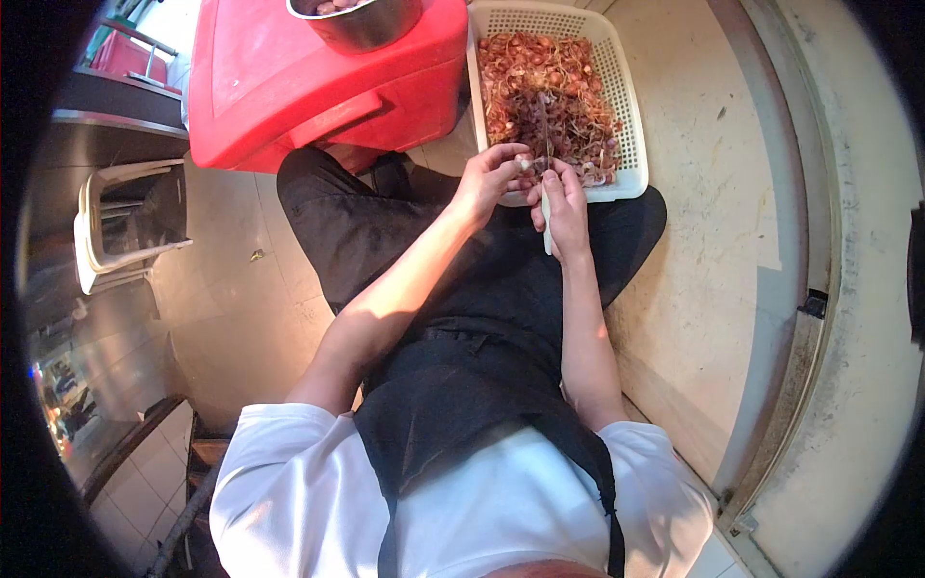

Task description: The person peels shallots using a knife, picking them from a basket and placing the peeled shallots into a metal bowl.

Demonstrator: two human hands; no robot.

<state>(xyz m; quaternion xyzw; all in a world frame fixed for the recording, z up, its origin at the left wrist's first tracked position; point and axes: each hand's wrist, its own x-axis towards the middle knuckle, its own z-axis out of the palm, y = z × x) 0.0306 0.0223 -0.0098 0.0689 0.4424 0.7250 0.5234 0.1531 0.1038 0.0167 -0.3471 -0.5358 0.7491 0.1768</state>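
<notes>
My left hand (485, 187) is closed, pinching a small pale shallot (523, 164) between thumb and fingertips. Beside it, my right hand (566, 214) wraps round the white handle of a knife (547, 226), whose thin blade points away from me over the basket. The two hands nearly meet at the basket's near edge. Right under them is a white perforated plastic basket (631, 144). Reddish-brown shallots (535, 63) with stringy roots fill its far part, and dark purple loose skins (551, 120) lie in the nearer part.
A red lidded bin (318, 87) stands ahead on the left, with a metal pot (371, 24) of peeled pinkish pieces on top. White stacked stools (96, 226) are at the far left. A pale wall panel (703, 241) runs along the right. My knees flank the work.
</notes>
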